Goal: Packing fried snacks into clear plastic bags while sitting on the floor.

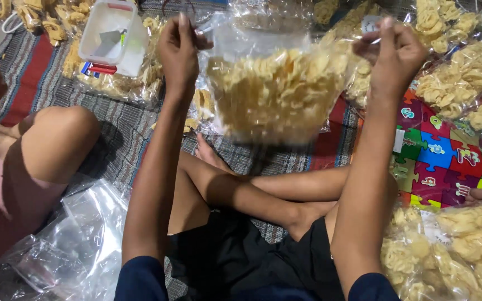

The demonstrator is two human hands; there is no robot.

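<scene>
Head view shows the left hand (178, 49) and right hand (393, 53) raised, fingers pinched shut on the top corners of a clear bag of yellow crackers (277, 89) hanging between them above the striped mat (112, 134). A white plastic tub (110, 33) sits far left, and more filled bags (458, 83) lie to the right.

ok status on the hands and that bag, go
Left hand and right hand pinch top corners of clear bag of yellow crackers, held up. Nothing blocking; another person's knee at left.
</scene>
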